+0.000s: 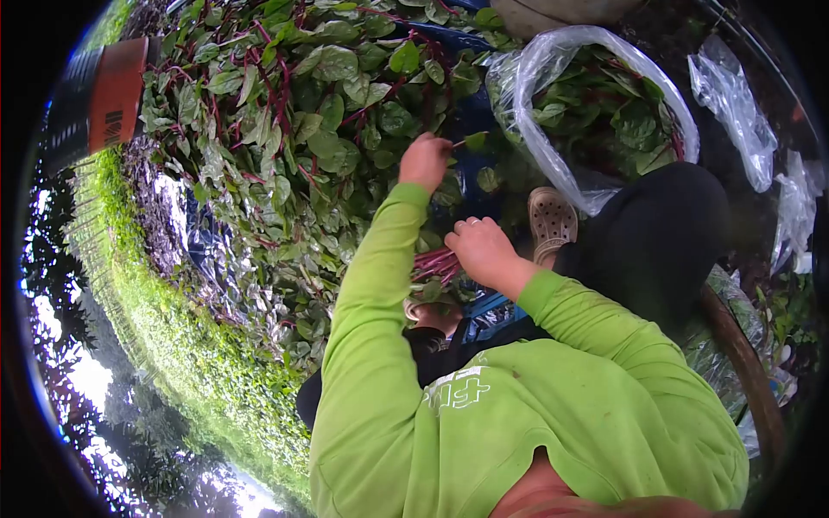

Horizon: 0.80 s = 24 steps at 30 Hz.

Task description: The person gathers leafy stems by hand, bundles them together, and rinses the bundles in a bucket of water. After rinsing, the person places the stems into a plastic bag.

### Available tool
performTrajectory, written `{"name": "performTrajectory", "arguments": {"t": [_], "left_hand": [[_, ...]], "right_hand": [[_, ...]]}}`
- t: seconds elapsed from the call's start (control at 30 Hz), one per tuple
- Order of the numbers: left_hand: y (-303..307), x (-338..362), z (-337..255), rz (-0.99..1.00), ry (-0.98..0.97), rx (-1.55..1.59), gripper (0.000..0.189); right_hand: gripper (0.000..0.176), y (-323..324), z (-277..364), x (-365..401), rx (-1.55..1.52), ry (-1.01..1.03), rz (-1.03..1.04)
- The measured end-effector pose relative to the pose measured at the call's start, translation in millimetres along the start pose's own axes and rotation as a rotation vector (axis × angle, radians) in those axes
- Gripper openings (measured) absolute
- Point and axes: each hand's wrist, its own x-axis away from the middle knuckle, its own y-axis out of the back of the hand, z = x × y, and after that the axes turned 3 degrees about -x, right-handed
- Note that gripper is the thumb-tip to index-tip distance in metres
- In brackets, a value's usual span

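Note:
My left hand (425, 161) is closed in a pinch on a thin Malabar spinach sprig (471, 140), whose small leaf points right. Below and to the right of it, my right hand (485, 252) is wrapped round a bunch of red Malabar spinach stems (438, 264). The cut-looking stem ends stick out to the left of that fist, while the rest of the bunch is hard to make out. A large heap of Malabar spinach (319, 112), green leaves on dark red stems, lies left of and beyond both hands.
A clear plastic bag (596, 36) with its rim rolled open holds more leafy greens at the upper right. Loose clear plastic bags (734, 112) lie farther right. A black-and-orange container (112, 95) stands at the far left, and a wooden pole (747, 371) at the lower right.

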Motion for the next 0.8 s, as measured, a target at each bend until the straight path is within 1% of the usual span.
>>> {"name": "performTrajectory", "arguments": {"t": [0.1, 0.17, 0.23, 0.3, 0.33, 0.37, 0.4, 0.47, 0.5, 0.53, 0.57, 0.67, 0.77, 0.8], "left_hand": [[49, 44, 25, 0.137, 0.158, 0.163, 0.020], [69, 78, 38, 0.186, 0.217, 0.208, 0.023], [79, 109, 42, 0.256, 0.281, 0.256, 0.023], [84, 132, 37, 0.436, 0.410, 0.492, 0.023], [86, 141, 32, 0.528, 0.472, 0.611, 0.023], [88, 145, 27, 0.630, 0.489, 0.662, 0.024], [84, 144, 29, 0.648, 0.484, 0.685, 0.026], [70, 138, 39, 0.686, 0.469, 0.738, 0.029], [58, 126, 42, 0.503, 0.325, 0.594, 0.035], [35, 109, 56, 0.353, 0.323, 0.423, 0.040], [4, 93, 67, 0.086, 0.229, 0.267, 0.039], [-48, 51, 48, -0.226, 0.281, -0.042, 0.037], [-53, 34, 21, -0.016, 0.514, -0.017, 0.033], [-52, 34, 22, -0.046, 0.435, 0.037, 0.032]], "right_hand": [[0.011, 3, 5, -3, 0.009, 0.075, -0.009], [0.011, 3, 13, -5, -0.016, 0.106, -0.025], [0.011, 3, 15, -11, -0.023, 0.247, -0.280], [0.011, 1, 14, -10, -0.024, 0.271, -0.321], [0.012, -4, 14, -8, -0.024, 0.232, -0.232], [0.012, -8, 13, -6, -0.024, 0.192, -0.144], [0.012, -8, 15, -6, -0.023, 0.150, -0.058], [0.014, -7, 18, -3, -0.012, 0.101, -0.012], [0.015, -5, 19, -2, -0.005, 0.078, 0.012], [0.015, -6, 19, -2, 0.005, 0.099, 0.012], [0.016, -7, 17, -2, 0.017, 0.118, 0.012], [0.017, -7, 12, -1, 0.031, 0.131, 0.028], [0.017, -6, 11, -3, 0.023, 0.117, 0.059], [0.017, -5, 11, -3, 0.017, 0.109, 0.070]]}}
